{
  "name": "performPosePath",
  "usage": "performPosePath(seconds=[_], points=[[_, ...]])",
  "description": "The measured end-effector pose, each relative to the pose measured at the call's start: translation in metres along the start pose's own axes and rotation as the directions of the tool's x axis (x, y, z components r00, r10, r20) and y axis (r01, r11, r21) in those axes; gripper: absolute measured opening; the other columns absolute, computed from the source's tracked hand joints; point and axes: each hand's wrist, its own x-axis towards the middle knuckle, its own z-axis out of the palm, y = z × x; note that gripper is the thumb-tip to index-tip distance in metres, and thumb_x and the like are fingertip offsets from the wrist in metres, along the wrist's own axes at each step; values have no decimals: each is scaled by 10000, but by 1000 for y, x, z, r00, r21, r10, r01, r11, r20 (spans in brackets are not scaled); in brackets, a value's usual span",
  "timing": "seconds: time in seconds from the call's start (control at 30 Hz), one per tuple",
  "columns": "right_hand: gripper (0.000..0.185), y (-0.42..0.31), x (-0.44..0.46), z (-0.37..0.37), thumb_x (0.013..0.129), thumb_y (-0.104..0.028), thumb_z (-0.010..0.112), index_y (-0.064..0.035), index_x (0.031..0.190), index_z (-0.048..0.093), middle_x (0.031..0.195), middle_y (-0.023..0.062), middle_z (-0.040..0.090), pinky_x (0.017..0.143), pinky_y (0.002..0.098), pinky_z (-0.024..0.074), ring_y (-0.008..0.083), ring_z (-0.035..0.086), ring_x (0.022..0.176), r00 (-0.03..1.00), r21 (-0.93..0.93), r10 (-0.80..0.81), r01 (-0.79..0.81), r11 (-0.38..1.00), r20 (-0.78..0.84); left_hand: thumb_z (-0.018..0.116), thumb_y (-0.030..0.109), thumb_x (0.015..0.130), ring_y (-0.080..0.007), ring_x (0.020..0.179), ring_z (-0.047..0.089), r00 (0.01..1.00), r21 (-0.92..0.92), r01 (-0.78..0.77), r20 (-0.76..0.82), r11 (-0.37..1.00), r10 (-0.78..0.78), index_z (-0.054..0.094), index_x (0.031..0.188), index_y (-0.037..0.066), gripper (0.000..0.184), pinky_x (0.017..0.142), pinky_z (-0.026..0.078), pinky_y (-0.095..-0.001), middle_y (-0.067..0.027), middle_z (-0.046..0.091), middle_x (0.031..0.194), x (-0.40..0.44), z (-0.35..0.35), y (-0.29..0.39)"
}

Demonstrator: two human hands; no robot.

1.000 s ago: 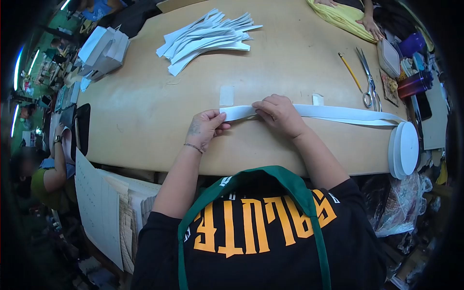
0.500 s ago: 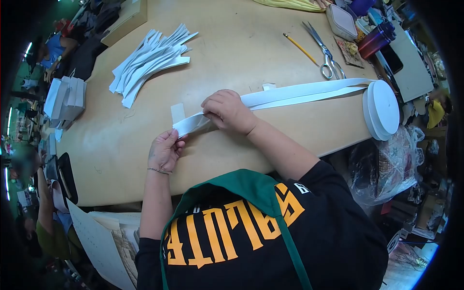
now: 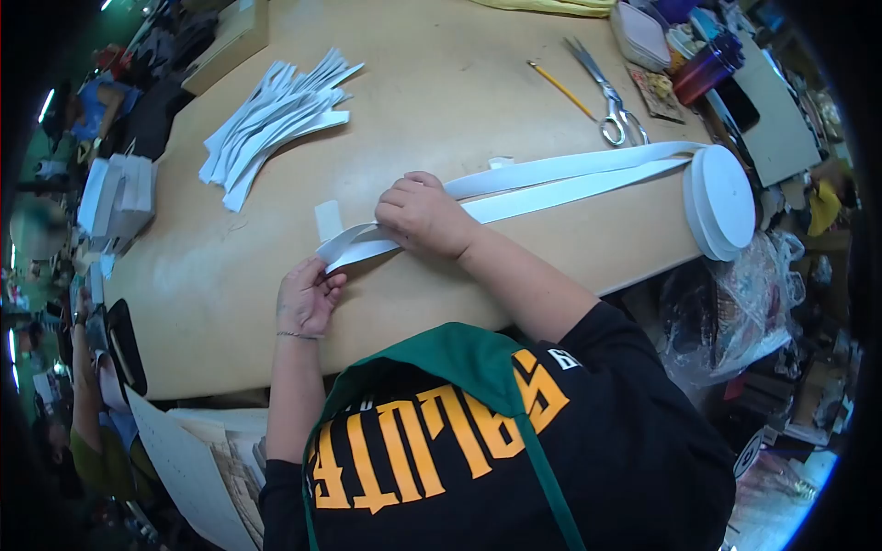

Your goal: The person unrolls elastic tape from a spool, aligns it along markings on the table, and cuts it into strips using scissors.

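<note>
A white band (image 3: 542,172) runs in two layers from the white roll (image 3: 722,204) at the table's right edge toward the left. My left hand (image 3: 308,296) pinches the band's left end between thumb and fingers. Farther along, my right hand (image 3: 423,216) is closed on the band, its fingertips partly hidden behind the knuckles. Just beyond the held end lies a pale patch (image 3: 328,220) on the table, and a second small patch (image 3: 501,163) shows behind the band.
Cut white strips (image 3: 276,119) are piled at the back left of the table (image 3: 441,101). Scissors (image 3: 606,92), a pencil (image 3: 561,89), a case (image 3: 640,35) and a bottle (image 3: 707,69) are at the back right. A person's arm (image 3: 84,367) shows at far left.
The view has turned and shifted, so the table's contents appear farther left. The band's two layers have spread apart between my hands and the roll. Both hands still hold the band.
</note>
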Motion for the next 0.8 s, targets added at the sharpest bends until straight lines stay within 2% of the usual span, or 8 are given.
performPosePath(seconds=[0.17,0.2,0.23,0.43,0.53,0.63,0.73,0.8], points=[[241,4,7,4,628,-57,641,-100,861,598,780,53,556,627,359,422,239,551,680,950,106,-125,161,981,-285,551,153,864,-108,624,579,999,-21,9,51,1000,-8,563,943,55,127,510,465,-205,-27,591,786,5,-9,-8],[249,5,5,3,617,-57,632,-107,858,597,782,34,549,667,352,419,223,550,713,951,112,-100,138,984,-291,549,149,864,-109,617,580,998,-27,28,49,999,-27,569,936,52,123,517,471,-207,-28,596,785,4,-8,-8],[257,3,3,3,605,-56,622,-114,854,597,783,16,542,706,346,416,206,550,745,953,109,-73,109,988,-293,548,146,864,-110,617,583,999,-24,30,34,999,-29,570,934,51,121,519,474,-209,-32,601,782,4,-9,-6],[226,-13,0,5,608,-65,654,-114,810,566,799,9,542,747,320,412,189,564,766,956,-82,-213,200,976,-200,541,139,866,-117,624,609,996,-45,61,71,997,-58,577,941,42,129,523,482,-211,-48,626,774,2,-6,-3],[253,-14,-2,0,619,-19,688,-95,834,579,860,38,582,735,338,424,216,587,803,962,52,-180,194,980,-205,531,139,869,-123,620,617,995,-36,61,76,997,-58,581,950,35,140,523,481,-212,-47,629,783,4,-8,-2],[250,-12,-5,3,617,-20,688,-94,821,563,910,48,594,743,341,427,218,591,856,954,91,-113,143,986,-279,526,141,871,-125,617,617,995,-27,64,82,998,-62,586,967,33,157,534,485,-216,-47,630,794,4,-8,-3],[224,-18,-5,8,629,-36,674,-88,815,561,928,49,597,757,341,432,218,590,892,967,55,-147,162,985,-210,526,144,870,-125,623,618,994,-43,72,89,996,-68,589,980,35,167,546,488,-220,-48,631,799,6,-9,-4],[203,-18,-7,11,645,-50,659,-86,821,565,931,48,597,765,338,433,215,589,895,975,37,-201,205,978,-99,527,145,868,-126,626,618,990,-59,79,121,995,-71,590,981,39,166,553,490,-222,-46,630,797,8,-13,-5]])
